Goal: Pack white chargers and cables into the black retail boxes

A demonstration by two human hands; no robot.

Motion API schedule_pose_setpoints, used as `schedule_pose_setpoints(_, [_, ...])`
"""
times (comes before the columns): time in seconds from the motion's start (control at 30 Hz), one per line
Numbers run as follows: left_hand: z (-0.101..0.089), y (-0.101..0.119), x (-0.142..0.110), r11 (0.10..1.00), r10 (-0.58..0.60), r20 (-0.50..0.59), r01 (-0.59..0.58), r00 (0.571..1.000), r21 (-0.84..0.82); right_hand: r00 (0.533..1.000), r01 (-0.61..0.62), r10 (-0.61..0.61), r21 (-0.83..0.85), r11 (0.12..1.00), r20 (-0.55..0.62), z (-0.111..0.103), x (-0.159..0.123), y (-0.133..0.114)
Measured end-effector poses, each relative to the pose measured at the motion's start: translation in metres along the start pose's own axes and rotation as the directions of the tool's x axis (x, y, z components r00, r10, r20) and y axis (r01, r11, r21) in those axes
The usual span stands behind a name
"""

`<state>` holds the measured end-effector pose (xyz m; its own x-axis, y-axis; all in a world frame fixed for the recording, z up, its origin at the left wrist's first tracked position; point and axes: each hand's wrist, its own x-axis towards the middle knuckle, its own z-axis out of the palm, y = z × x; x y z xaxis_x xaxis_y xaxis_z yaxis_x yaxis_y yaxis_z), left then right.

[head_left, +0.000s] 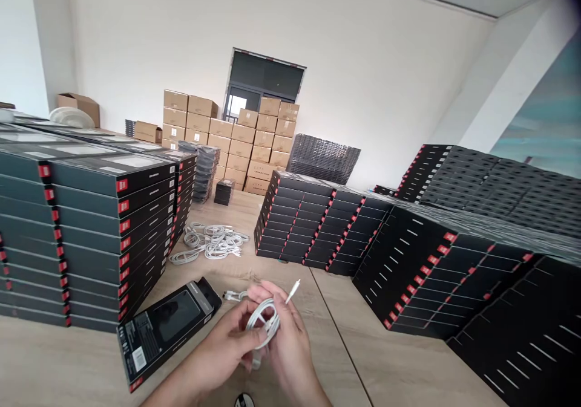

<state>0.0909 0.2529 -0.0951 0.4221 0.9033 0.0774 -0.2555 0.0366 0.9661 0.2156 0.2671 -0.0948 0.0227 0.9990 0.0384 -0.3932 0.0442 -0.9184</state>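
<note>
A coiled white charging cable (264, 321) is held between both my hands above the wooden table. My left hand (236, 337) grips the loop from the left, thumb across its front. Around its right side closes my right hand (290, 334), and one slim plug end sticks up past those fingers. Behind the left fingers lies a cable connector (233, 296); whether it belongs to the same cable I cannot tell. Left of my hands, a black box (167, 328) lies tilted on the table with its end flap open. Farther back sits a pile of white cables (211, 240).
Tall stacks of black boxes with red tabs stand left (86, 237) and right (422, 268). Cardboard cartons (242, 133) are piled along the back wall. A small round object (244, 400) lies at the bottom edge. A seam runs through the wooden table (327, 340).
</note>
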Motion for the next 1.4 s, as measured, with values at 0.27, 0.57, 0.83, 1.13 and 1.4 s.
schedule_pose_setpoints(0.27, [-0.026,0.013,-0.013,0.608,0.112,-0.256,0.138,0.96,0.782,0.976,0.127,-0.084,0.212,0.969,-0.202,-0.034,0.022,-0.015])
schedule_pose_setpoints(0.57, [-0.015,-0.002,-0.024,0.462,-0.073,-0.244,0.25,0.967,0.851,0.966,0.132,-0.084,0.189,0.973,-0.244,-0.051,0.024,-0.026])
schedule_pose_setpoints(0.83, [0.0,-0.021,0.0,0.814,0.131,-0.283,0.06,0.95,0.578,0.959,0.155,-0.109,0.162,0.974,-0.263,-0.04,0.021,-0.032])
schedule_pose_setpoints(1.13, [0.028,-0.029,0.009,0.963,0.053,-0.515,-0.18,0.855,-0.199,0.874,0.362,-0.469,-0.48,0.799,-0.123,-0.014,-0.001,-0.009])
schedule_pose_setpoints(1.4, [0.009,-0.023,0.009,0.847,-0.014,-0.468,-0.238,0.884,-0.476,0.885,0.446,-0.437,-0.565,0.694,0.162,-0.015,0.007,0.013])
